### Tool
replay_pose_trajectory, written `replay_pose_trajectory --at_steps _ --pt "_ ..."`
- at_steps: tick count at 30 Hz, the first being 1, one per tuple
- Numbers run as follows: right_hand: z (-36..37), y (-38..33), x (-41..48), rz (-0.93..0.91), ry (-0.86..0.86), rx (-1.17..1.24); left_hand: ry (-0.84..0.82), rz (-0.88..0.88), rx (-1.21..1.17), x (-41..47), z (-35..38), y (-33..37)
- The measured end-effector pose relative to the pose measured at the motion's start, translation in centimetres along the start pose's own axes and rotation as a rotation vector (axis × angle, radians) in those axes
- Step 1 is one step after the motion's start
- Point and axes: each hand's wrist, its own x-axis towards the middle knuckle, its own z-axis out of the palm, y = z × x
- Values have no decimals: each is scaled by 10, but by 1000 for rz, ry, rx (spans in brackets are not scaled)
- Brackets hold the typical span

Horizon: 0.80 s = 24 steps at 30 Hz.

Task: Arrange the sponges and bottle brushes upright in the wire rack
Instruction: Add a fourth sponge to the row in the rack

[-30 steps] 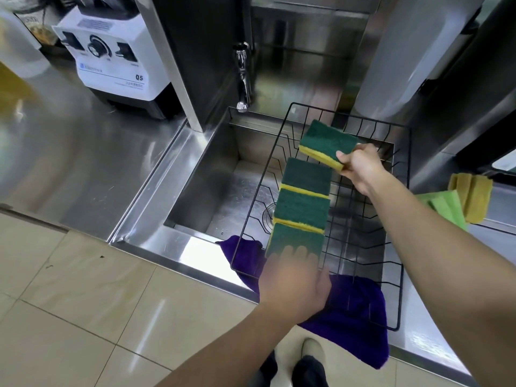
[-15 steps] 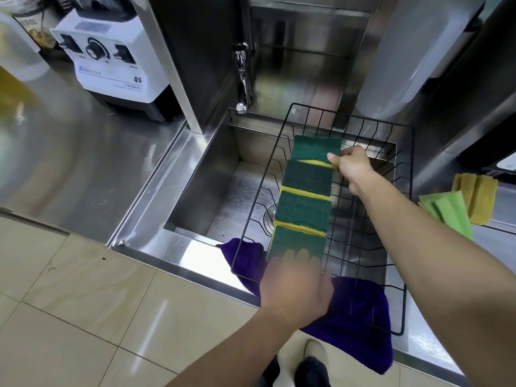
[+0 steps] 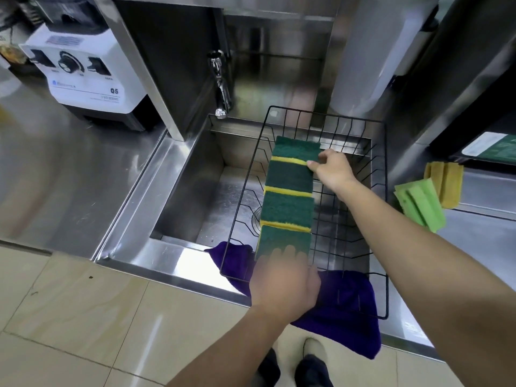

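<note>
A black wire rack [image 3: 386, 191] sits over the right part of a steel sink. Several green-and-yellow sponges stand in a row along its left side. My right hand [image 3: 331, 170] pinches the right end of the farthest sponge [image 3: 296, 148], which stands in line behind the second sponge [image 3: 289, 177]. My left hand [image 3: 284, 280] rests with its fingers against the nearest sponge [image 3: 284, 238] at the rack's front. More sponges, light green [image 3: 421, 203] and yellow [image 3: 444, 182], lie on the counter to the right. No bottle brush is in sight.
A purple cloth [image 3: 349, 311] hangs over the sink's front edge under the rack. A tap [image 3: 220, 88] stands behind the sink basin [image 3: 195, 191]. A white blender base [image 3: 83, 74] sits on the left counter. A white cylinder [image 3: 371, 51] stands behind the rack.
My right hand has lowered the farthest sponge from above the rack into the row, behind the others. My left hand has stayed at the nearest sponge.
</note>
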Motion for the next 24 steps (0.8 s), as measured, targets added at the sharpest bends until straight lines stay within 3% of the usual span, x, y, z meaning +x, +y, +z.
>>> replay_pose_trajectory --at_steps 7,10,15,18,21,24 --pt "-49 -2 -48 -235 397 -106 -34 16 3 2 -2 0" --pt "-73 18 -66 -190 533 -237 -52 66 24 2 -2 0" --pt "-96 68 -95 72 533 -318 -41 245 41 -1 -1 10" --pt "-98 96 -110 186 448 -349 -40 285 5 -7 2 26" --pt "-97 118 -121 222 328 -329 -40 284 3 -8 3 30" --pt "-97 128 -129 212 321 -243 -37 301 10 -7 3 27"
